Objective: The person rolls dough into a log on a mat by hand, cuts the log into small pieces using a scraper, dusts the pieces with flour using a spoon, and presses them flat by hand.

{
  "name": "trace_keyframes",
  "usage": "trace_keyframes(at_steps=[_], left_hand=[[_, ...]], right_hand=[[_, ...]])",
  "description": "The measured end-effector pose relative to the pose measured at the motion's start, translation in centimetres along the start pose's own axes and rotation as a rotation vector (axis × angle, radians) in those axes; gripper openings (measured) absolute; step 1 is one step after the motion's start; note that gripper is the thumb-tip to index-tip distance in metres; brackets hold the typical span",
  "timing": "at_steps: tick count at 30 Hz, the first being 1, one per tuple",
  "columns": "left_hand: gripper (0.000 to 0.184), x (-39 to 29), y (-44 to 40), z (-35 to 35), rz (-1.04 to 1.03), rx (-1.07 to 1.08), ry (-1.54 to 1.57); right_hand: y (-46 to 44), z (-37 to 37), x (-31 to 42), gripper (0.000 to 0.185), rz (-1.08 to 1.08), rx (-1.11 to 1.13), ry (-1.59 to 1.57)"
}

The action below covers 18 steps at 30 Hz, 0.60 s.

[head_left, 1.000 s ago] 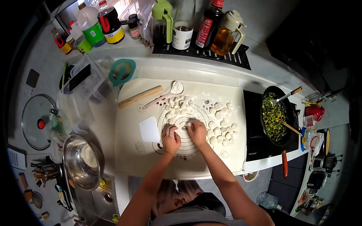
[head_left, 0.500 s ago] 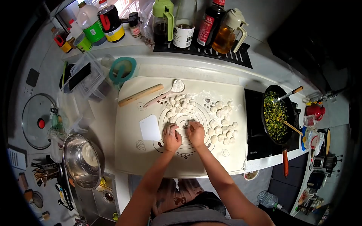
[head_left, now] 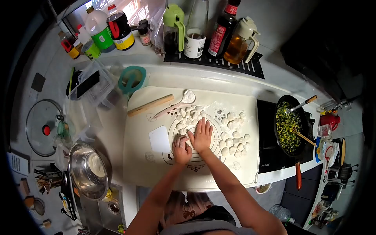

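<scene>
My right hand (head_left: 201, 137) lies flat on the printed pastry mat (head_left: 143, 170), its fingers stretched out. Beside it on the left, my left hand (head_left: 181, 150) has its fingers curled down; what they hold, if anything, is hidden. Small pieces of dough (head_left: 190, 114) cluster just beyond both hands. More floured dough pieces (head_left: 234, 143) are spread to the right of my right hand. A white dough scraper (head_left: 159, 139) rests left of my left hand. Farther back lie a wooden rolling pin (head_left: 150, 105) and a pink spoon (head_left: 188, 96) heaped with flour.
On the right, a pan (head_left: 289, 127) of chopped greens and yellow bits sits on the black hob (head_left: 266, 154), with a spatula and chopsticks in it. A steel bowl (head_left: 88, 172) stands at left by the sink. Bottles (head_left: 219, 33) line the back ledge.
My right hand has opened from a curled shape to flat and reached slightly forward. My left hand stays curled nearby. The whole view has shifted a little.
</scene>
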<state>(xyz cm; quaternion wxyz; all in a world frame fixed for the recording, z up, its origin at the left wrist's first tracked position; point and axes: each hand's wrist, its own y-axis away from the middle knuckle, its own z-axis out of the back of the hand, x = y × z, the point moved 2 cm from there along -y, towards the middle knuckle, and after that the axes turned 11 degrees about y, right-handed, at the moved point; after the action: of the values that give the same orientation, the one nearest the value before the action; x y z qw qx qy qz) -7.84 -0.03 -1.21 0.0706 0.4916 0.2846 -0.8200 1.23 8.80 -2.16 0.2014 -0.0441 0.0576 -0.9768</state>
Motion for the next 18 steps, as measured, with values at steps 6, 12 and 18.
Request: trace_keyframes(at_steps=[6,12,18], left_hand=[[0.032,0.2,0.2,-0.1,-0.013,0.010,-0.029],[0.033,0.5,0.1,-0.1,-0.016,0.012,-0.022],[0.031,0.2,0.3,0.0,-0.009,0.004,-0.017]], right_hand=[[0.3,0.5,-7.9,0.053,-0.121,-0.137,0.213],[-5.9,3.2,-6.3,0.048,0.148,-0.291,-0.389],[-7.1,0.7,-5.4,0.035,0.070,-0.072,-0.438]])
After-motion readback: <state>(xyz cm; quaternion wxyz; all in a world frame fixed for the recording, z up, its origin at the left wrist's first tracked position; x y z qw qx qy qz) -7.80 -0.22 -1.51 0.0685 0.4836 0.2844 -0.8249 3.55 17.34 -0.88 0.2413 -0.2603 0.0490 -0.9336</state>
